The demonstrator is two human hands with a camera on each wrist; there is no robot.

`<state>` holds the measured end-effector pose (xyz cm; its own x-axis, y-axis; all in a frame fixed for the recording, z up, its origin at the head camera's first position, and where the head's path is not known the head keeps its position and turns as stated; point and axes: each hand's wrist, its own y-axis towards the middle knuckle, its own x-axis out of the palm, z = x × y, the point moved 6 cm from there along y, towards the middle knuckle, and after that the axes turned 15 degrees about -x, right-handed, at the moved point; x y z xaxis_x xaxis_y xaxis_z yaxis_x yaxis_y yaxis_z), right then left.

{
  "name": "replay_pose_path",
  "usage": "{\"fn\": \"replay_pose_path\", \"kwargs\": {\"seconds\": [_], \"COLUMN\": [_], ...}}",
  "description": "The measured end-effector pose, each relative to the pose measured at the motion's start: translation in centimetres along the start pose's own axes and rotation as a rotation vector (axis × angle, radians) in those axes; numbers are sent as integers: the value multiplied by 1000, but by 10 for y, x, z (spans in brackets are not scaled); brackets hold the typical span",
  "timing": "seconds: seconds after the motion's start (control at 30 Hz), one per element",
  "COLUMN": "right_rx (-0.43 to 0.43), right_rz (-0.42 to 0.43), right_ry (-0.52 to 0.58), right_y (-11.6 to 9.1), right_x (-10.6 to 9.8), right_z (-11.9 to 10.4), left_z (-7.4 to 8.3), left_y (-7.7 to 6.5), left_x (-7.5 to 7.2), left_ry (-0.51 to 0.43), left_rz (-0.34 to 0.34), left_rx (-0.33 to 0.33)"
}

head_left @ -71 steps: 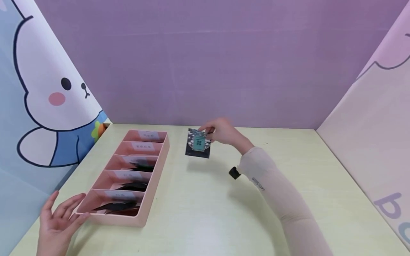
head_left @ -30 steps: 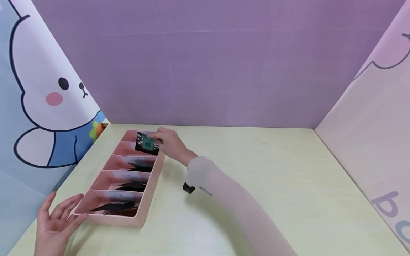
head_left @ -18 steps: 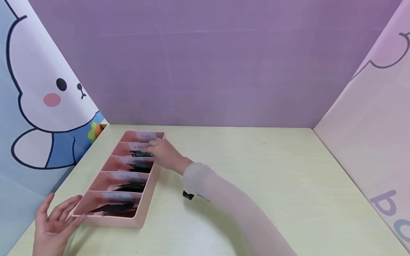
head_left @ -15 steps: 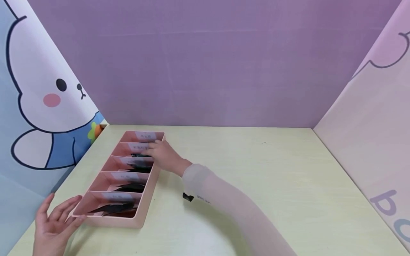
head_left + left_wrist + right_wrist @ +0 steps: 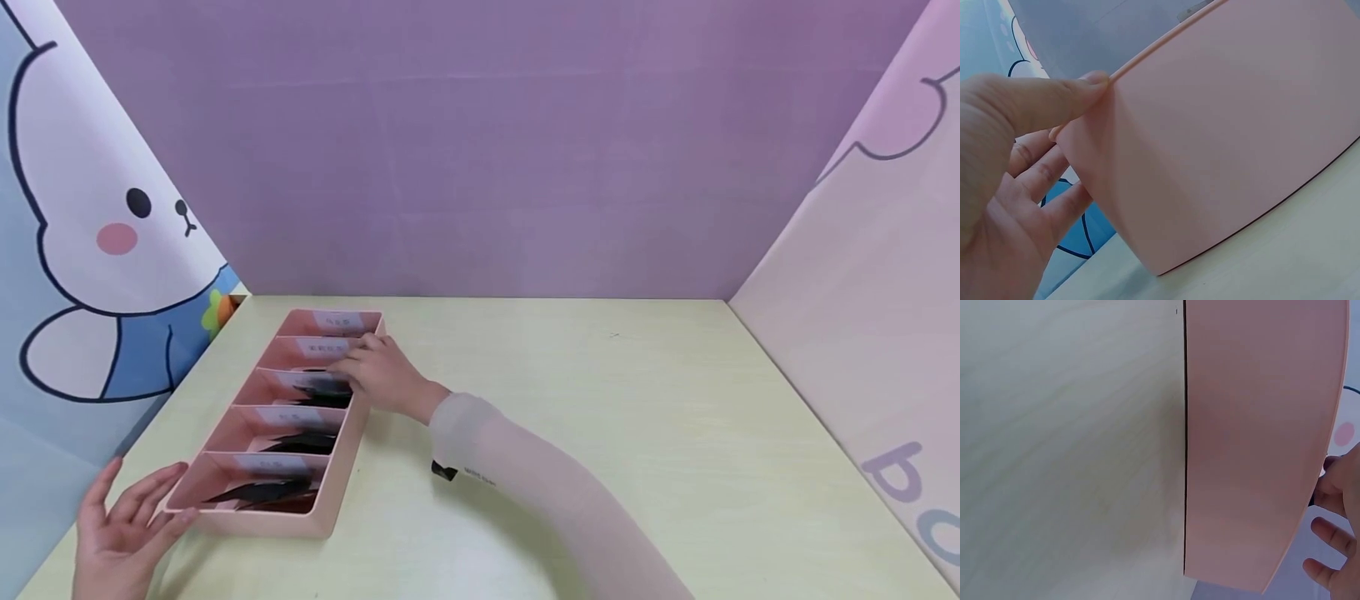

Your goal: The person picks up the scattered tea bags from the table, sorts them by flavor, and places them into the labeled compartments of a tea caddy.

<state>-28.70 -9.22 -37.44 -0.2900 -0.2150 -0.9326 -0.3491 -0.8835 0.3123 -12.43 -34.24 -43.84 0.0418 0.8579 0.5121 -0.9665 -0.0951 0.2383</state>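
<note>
A pink divided storage box [image 5: 347, 475] stands on the left of the table, with pale labels on its compartment walls. My left hand [image 5: 123, 529] holds its near left corner; in the left wrist view the thumb [image 5: 1063, 100] lies on the rim and the fingers reach the side wall. My right hand [image 5: 386, 375] reaches over the right wall to the second compartment from the back. Its fingertips pinch a dark tea sachet [image 5: 315, 369] sunk almost wholly inside. The right wrist view shows only a dark sliver of the sachet [image 5: 1312, 500] by the fingers.
Dark sachets [image 5: 303, 442] lie in the three nearer compartments. A purple backdrop [image 5: 480, 167] stands behind the pale table [image 5: 600, 417]. Printed panels rise at the left [image 5: 75, 183] and right [image 5: 862, 292].
My right hand has carried the sachet left from above the table and lowered it into the second compartment from the back. My left hand stays at the box corner.
</note>
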Motion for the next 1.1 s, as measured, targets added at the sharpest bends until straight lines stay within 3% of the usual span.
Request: {"fn": "replay_pose_path", "kwargs": {"seconds": [0.13,0.27,0.4,0.53,0.63,0.73,0.9,1.0,1.1], "right_rx": [5,-18,-61,-78,-69,-35,67,127,181], "right_rz": [41,81,117,207,280,308,288,276,246], "right_ry": [100,153,127,161,224,273,355,378,362], "right_y": [-3,-6,-13,-33,-55,-80,-127,-152,-175], "right_x": [1,2,0,-9,-17,-23,-30,-37,-44], "right_z": [0,0,-1,2,8,15,31,41,48], "left_z": [0,3,7,7,7,7,13,19,24], "left_y": [-2,-4,-6,-4,-2,-1,4,13,27], "left_x": [-3,-3,2,7,9,14,35,57,91], "left_ry": [2,-1,-29,-81,-4,232,865,1081,1161], "left_rz": [52,52,-20,-110,-102,7,269,269,148], "left_rx": [-23,-6,47,64,73,84,50,40,106]}}
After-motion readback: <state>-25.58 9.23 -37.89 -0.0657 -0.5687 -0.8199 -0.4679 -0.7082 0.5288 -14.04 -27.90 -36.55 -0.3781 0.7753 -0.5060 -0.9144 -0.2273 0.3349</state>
